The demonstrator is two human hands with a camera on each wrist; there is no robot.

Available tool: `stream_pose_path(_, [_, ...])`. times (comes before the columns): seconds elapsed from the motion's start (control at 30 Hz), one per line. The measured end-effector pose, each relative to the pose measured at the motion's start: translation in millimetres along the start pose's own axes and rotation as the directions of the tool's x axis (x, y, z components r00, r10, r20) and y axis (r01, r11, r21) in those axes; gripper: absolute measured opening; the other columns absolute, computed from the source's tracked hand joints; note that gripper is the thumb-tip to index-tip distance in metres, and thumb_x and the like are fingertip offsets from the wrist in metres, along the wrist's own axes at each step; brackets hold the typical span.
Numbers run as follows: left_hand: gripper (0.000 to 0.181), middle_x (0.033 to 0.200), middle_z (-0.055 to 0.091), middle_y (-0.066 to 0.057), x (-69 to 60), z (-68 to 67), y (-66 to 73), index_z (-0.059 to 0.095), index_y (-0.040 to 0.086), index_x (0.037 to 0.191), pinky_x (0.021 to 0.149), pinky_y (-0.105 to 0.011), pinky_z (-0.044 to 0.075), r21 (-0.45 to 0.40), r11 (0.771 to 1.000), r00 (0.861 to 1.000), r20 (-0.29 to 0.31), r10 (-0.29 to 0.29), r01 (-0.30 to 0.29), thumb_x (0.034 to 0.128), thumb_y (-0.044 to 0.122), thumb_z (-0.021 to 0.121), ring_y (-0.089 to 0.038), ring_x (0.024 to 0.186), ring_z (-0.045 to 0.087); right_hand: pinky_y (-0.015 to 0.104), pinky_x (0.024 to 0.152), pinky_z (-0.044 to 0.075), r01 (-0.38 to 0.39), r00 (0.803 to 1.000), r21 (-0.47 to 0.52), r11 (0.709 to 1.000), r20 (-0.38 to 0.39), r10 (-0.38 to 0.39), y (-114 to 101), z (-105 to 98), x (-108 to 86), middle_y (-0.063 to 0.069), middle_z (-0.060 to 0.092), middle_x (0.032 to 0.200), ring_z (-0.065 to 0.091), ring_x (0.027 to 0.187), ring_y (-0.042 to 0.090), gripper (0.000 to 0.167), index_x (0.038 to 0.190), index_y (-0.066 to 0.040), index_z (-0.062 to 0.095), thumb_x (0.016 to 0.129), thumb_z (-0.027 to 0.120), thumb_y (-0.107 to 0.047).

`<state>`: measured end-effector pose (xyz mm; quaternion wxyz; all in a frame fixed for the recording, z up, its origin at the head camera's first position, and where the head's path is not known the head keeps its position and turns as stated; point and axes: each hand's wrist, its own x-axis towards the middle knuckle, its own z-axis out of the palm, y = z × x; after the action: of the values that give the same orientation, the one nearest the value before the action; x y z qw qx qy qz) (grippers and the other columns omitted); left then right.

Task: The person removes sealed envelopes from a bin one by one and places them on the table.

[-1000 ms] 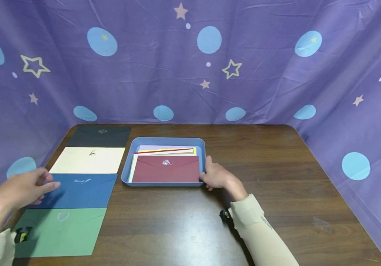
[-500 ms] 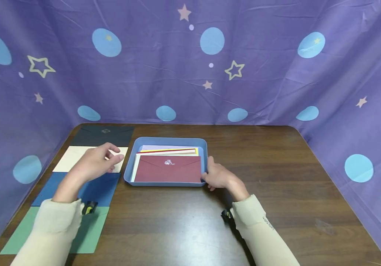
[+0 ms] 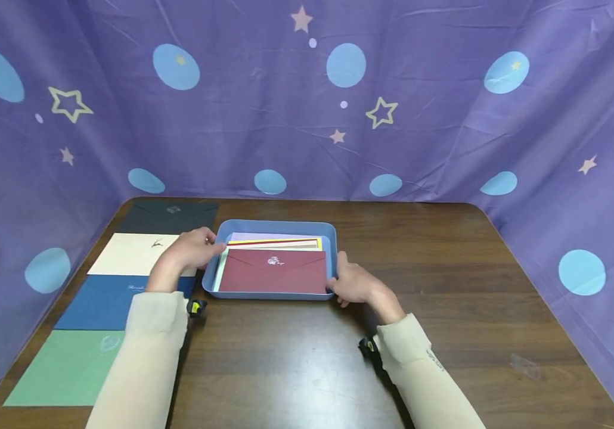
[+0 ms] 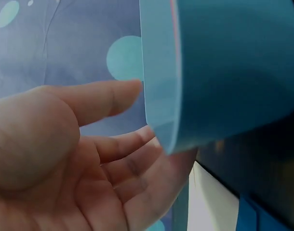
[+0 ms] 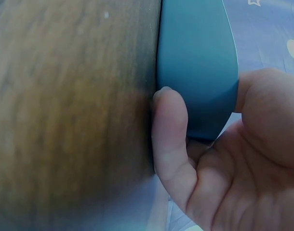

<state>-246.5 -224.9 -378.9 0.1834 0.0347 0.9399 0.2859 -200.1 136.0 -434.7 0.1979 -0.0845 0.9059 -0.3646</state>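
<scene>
Reaching across from above the blue envelope point(image 3: 100, 302), where it hung a second ago, our left hand point(image 3: 191, 249) has come to the left end of the tray point(image 3: 275, 295); our right hand point(image 3: 357, 281) has stayed at the opposite end. We now have a hand at each end, so the tray itself, rather than the maroon envelope point(image 3: 275, 277) and the other cards lying in it, seems to be what we are handling.

On the left, our fingers are extended and loosely parted, the thumb point(image 4: 115, 96) standing well away from them. The tray's corner lies just beyond the thumb tip and beside the fingertips; we cannot tell whether they touch it, and that hand has no visible grip. On the right, our fingers curl against the outside of the wall low down, near the table point(image 3: 446, 310), and the thumb is at the rim, so we hold that end between them.
</scene>
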Motion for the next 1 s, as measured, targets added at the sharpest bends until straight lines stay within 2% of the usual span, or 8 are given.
stream_pose_path(0.07, [0.041,0.105,0.063,-0.022,2.9,0.7,0.3,0.052,-0.009,0.129,0.078,-0.041,0.053,0.016,1.000,1.000,-0.012,-0.003,0.003,0.1104,0.028,0.052,-0.030,0.089,0.070,0.036,0.060,0.058,0.002,1.000,0.003,1.000,-0.001,-0.002,0,0,-0.3,0.016,0.065,0.082,0.067,0.062,0.023,0.033,0.128,0.002,0.037,0.105,0.056,-0.011])
stream_pose_path(0.3, [0.033,0.109,0.063,-0.025,8.9,9.8,-3.8,0.055,-0.007,0.120,0.075,-0.039,0.053,0.053,0.998,0.999,-0.008,-0.043,0.044,0.1087,0.024,0.052,-0.031,0.092,0.066,0.036,0.059,0.058,-0.002,1.000,-0.002,1.000,-0.002,0.002,-2,0,-1.4,0.015,0.065,0.081,0.067,0.061,0.023,0.032,0.127,0.002,0.038,0.105,0.057,-0.011])
stream_pose_path(0.5, [0.043,0.120,0.064,-0.031,9.2,15.4,-6.0,0.049,-0.015,0.136,0.077,-0.042,0.058,0.035,0.998,0.998,0.037,-0.058,0.057,0.1066,0.017,0.050,-0.032,0.097,0.067,0.036,0.059,0.058,-0.002,1.000,-0.008,1.000,0.000,0.002,-2,0,-1.1,0.015,0.065,0.081,0.067,0.061,0.023,0.032,0.127,0.002,0.038,0.105,0.057,-0.011])
stream_pose_path(0.67, [0.043,0.115,0.063,-0.028,8.9,14.8,-6.1,0.047,-0.015,0.135,0.075,-0.040,0.057,0.035,0.998,0.997,0.059,-0.053,0.051,0.1056,0.015,0.048,-0.031,0.094,0.066,0.036,0.060,0.058,-0.002,1.000,-0.005,1.000,0.003,0.002,-1,1,0.0,0.015,0.064,0.080,0.067,0.061,0.023,0.033,0.127,0.002,0.037,0.104,0.057,-0.010])
stream_pose_path(0.8, [0.044,0.117,0.061,-0.028,10.7,14.9,-6.4,0.045,-0.015,0.136,0.078,-0.040,0.056,0.051,0.998,0.996,0.072,-0.048,0.044,0.1040,0.015,0.047,-0.032,0.098,0.064,0.036,0.060,0.059,0.003,1.000,0.003,1.000,0.005,-0.003,0,0,1.2,0.016,0.064,0.082,0.067,0.061,0.024,0.033,0.127,0.003,0.037,0.104,0.057,-0.010])
stream_pose_path(1.0, [0.051,0.118,0.061,-0.029,11.9,17.5,-5.5,0.039,-0.017,0.141,0.076,-0.038,0.053,0.082,0.996,0.995,0.085,-0.046,0.039,0.1014,0.014,0.047,-0.032,0.097,0.063,0.038,0.060,0.061,0.003,1.000,0.095,0.995,0.016,-0.004,4,-3,1.5,0.019,0.064,0.085,0.068,0.063,0.025,0.031,0.126,0.005,0.041,0.103,0.057,-0.008])
